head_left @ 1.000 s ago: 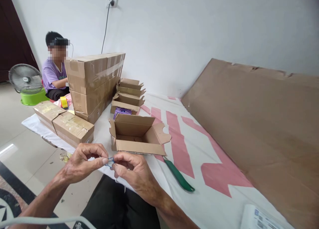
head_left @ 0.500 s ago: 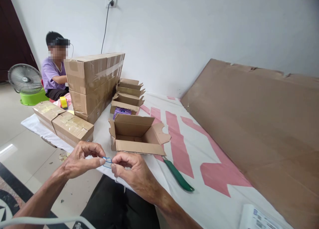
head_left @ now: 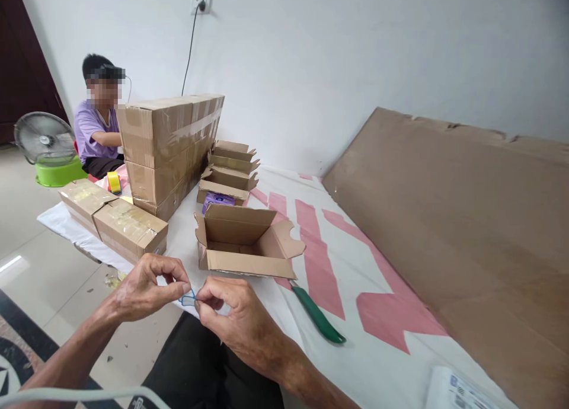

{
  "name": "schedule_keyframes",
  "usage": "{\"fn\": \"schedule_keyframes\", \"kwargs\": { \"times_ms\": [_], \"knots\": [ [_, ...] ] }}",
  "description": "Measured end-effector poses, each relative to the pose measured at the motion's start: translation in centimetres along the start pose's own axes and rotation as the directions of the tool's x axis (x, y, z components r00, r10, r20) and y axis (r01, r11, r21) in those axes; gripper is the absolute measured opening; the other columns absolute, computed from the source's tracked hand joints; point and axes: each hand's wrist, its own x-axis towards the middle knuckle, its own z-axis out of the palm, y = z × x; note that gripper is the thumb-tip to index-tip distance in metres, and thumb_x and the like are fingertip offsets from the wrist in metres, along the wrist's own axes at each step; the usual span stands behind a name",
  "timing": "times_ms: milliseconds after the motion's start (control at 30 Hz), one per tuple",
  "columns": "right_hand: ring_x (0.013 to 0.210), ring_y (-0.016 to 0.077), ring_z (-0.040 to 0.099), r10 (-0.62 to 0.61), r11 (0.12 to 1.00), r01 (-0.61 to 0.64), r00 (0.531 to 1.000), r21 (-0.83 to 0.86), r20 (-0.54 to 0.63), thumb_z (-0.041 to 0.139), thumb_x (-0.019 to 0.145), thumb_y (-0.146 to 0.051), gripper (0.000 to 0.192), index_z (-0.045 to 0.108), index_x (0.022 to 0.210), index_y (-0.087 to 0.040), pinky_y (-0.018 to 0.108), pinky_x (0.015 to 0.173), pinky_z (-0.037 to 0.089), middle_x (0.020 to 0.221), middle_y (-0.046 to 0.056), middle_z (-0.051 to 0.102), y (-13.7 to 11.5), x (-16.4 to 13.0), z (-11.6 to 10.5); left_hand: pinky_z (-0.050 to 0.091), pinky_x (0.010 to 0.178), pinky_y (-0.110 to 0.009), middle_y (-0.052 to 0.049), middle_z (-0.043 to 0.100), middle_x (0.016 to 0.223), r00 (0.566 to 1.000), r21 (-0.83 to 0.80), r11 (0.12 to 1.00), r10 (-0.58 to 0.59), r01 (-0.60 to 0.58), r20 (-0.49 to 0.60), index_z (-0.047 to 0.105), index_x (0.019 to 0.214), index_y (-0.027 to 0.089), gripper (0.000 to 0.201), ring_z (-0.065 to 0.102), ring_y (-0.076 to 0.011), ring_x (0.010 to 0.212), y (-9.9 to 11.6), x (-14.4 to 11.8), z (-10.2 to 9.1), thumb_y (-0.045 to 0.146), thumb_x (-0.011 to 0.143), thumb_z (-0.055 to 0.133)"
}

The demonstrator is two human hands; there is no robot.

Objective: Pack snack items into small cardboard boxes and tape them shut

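Blue-edged clear tab [head_left: 188, 298] is being pinched between your left hand [head_left: 144, 293] and right hand [head_left: 233, 314], just in front of the open carton [head_left: 244, 243], and, being so small and thin, it is probably risking slipping to the floor.

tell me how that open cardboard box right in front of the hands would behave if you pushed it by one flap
The open cardboard box looks empty and thin-walled, so it is probably light and would slide easily on the smooth white and pink sheet. Its flaps stand loose and unfolded, so a pushed flap would likely bend before the box moves. It sits low and wide, so tipping seems unlikely.
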Motion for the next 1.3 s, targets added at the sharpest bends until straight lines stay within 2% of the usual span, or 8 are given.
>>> {"fn": "schedule_keyframes", "kwargs": {
  "times_ms": [100, 233, 467, 600, 833, 1000, 1167, 1300],
  "knots": [
    [0.058, 0.0108, 0.055, -0.163, 0.969, 0.144, 0.983, -0.199, -0.085, 0.056, 0.084, -0.004, 0.022, 0.061, 0.072, -0.022, 0.024, 0.059, 0.038, 0.065, -0.003, 0.062, 0.1, -0.2, 0.3, 0.041, 0.059, -0.025, -0.004, 0.068, 0.068, 0.997, -0.016, 1.0, -0.029, 0.028, -0.066, 0.075, 0.069, 0.016, 0.023, 0.053, -0.0131, 0.063, -0.6, -0.1, 0.2, 0.034, 0.083, 0.074],
    [0.059, 0.0131, 0.056, -0.366, 0.843, 0.27, 0.921, -0.465, -0.13, 0.055, 0.092, -0.003, 0.026, 0.06, 0.073, -0.022, 0.029, 0.06, 0.039, 0.067, -0.001, 0.061, 0.0, -0.1, 0.7, 0.034, 0.054, -0.024, -0.001, 0.061, 0.062, 0.98, -0.078, 0.995, -0.07, 0.056, -0.185, 0.073, 0.068, 0.016, 0.026, 0.046, -0.0114, 0.06, -1.2, 0.0, 0.6, 0.038, 0.083, 0.076],
    [0.062, 0.0161, 0.056, -0.494, 0.712, 0.305, 0.858, -0.632, -0.143, 0.055, 0.093, -0.002, 0.029, 0.058, 0.074, -0.023, 0.033, 0.062, 0.037, 0.067, 0.0, 0.061, 0.2, 0.1, 1.3, 0.03, 0.051, -0.023, 0.001, 0.054, 0.061, 0.949, -0.234, 0.97, -0.139, 0.071, -0.284, 0.069, 0.067, 0.015, 0.037, 0.041, -0.0093, 0.056, -1.4, 0.1, 1.5, 0.048, 0.077, 0.083],
    [0.06, 0.0151, 0.055, -0.505, 0.695, 0.292, 0.849, -0.657, -0.158, 0.057, 0.095, -0.002, 0.033, 0.054, 0.071, -0.023, 0.032, 0.062, 0.037, 0.065, -0.001, 0.061, 0.4, 0.3, 1.3, 0.034, 0.053, -0.024, 0.001, 0.057, 0.063, 0.961, -0.229, 0.97, -0.133, 0.076, -0.243, 0.07, 0.07, 0.015, 0.035, 0.045, -0.0102, 0.058, -0.9, -0.2, 1.7, 0.047, 0.08, 0.081],
    [0.063, 0.0152, 0.06, -0.46, 0.763, 0.287, 0.87, -0.579, -0.175, 0.057, 0.096, -0.004, 0.026, 0.059, 0.078, -0.023, 0.03, 0.064, 0.041, 0.07, 0.0, 0.067, 0.6, 0.4, 0.9, 0.048, 0.071, -0.028, -0.003, 0.071, 0.083, 0.942, -0.009, 0.994, 0.101, -0.109, -0.32, 0.074, 0.08, 0.019, 0.009, 0.061, -0.0165, 0.077, -1.0, -1.0, 1.8, 0.025, 0.079, 0.081],
    [0.062, 0.0137, 0.06, -0.408, 0.837, 0.27, 0.888, -0.475, -0.213, 0.056, 0.094, -0.003, 0.024, 0.061, 0.079, -0.022, 0.027, 0.063, 0.044, 0.069, 0.0, 0.065, 0.5, 0.3, 0.6, 0.048, 0.069, -0.029, -0.004, 0.07, 0.079, 0.921, 0.069, 0.973, 0.232, -0.222, -0.312, 0.074, 0.079, 0.021, 0.013, 0.064, -0.0172, 0.074, -1.2, -1.3, 2.1, 0.023, 0.091, 0.073],
    [0.06, 0.0123, 0.059, -0.363, 0.881, 0.261, 0.909, -0.395, -0.207, 0.055, 0.092, -0.004, 0.023, 0.061, 0.079, -0.022, 0.025, 0.062, 0.045, 0.069, -0.001, 0.063, 0.3, 0.1, 0.5, 0.049, 0.068, -0.03, -0.005, 0.07, 0.075, 0.924, 0.058, 0.97, 0.242, -0.236, -0.295, 0.074, 0.075, 0.02, 0.023, 0.065, -0.0178, 0.072, -1.1, -1.1, 2.0, 0.03, 0.096, 0.072],
    [0.061, 0.0129, 0.059, -0.385, 0.865, 0.272, 0.899, -0.421, -0.211, 0.055, 0.091, -0.002, 0.025, 0.06, 0.077, -0.021, 0.025, 0.061, 0.045, 0.068, -0.001, 0.062, 0.2, -0.1, 0.5, 0.047, 0.065, -0.028, -0.005, 0.07, 0.076, 0.93, -0.006, 0.982, 0.178, -0.19, -0.322, 0.076, 0.075, 0.019, 0.025, 0.062, -0.0166, 0.07, -1.7, -1.1, 1.7, 0.036, 0.094, 0.076]
  ]
}}
